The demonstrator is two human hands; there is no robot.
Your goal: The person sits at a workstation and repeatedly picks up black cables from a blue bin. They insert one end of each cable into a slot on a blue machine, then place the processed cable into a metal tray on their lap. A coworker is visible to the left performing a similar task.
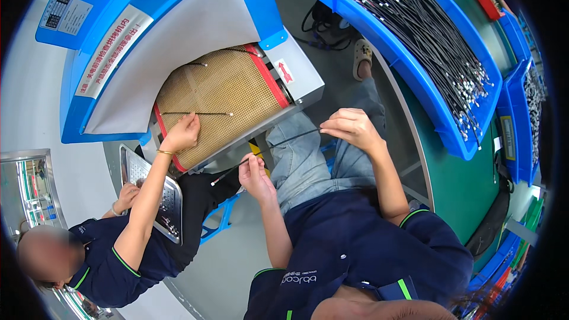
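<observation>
A thin black cable point(288, 140) is stretched between my two hands, slanting up toward the right. My left hand point(256, 179) pinches it partway along, and its free end with a small pale connector sticks out past the fingers. At the other end, my right hand point(354, 131) has thumb and fingertips closed on the cable. Beyond my left hand lies a tan mesh conveyor belt point(240, 92) with red edges. A co-worker's hand point(182, 134) touches another black cable point(216, 114) on the belt, and more cables lie near the machine opening.
The blue machine point(261, 6) with a white curtain point(207, 12) stands ahead at left. At right, a blue bin point(441, 115) full of black cables rests on a green table point(465, 186). The seated co-worker has a metal tray point(172, 192); a blue stool point(224, 216) is nearby.
</observation>
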